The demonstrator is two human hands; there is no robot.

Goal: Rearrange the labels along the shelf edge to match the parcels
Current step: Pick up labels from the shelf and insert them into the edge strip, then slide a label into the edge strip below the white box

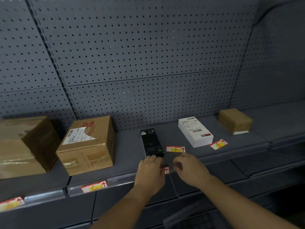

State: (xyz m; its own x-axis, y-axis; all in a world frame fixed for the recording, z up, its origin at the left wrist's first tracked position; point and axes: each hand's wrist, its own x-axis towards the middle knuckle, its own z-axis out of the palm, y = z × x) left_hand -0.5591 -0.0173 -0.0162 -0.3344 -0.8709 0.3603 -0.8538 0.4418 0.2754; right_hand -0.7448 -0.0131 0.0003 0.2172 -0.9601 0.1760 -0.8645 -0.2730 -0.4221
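My left hand [151,169] and my right hand [189,169] both pinch a red-and-white label [166,170] at the shelf edge [125,180], just in front of a black flat box [151,142]. Only the label's red arrow shows between my fingers. Two loose labels lie on the shelf: one marked F [175,149] beside the black box, another [218,144] in front of a white parcel [195,131]. A label marked C [94,187] sits in the edge rail below a cardboard box [87,144]. Another label [11,203] is in the rail at far left.
A large brown box [24,144] stands at the far left and a small brown box [235,120] at the far right. Grey pegboard [140,63] backs the shelf. A lower shelf [264,164] shows at the right.
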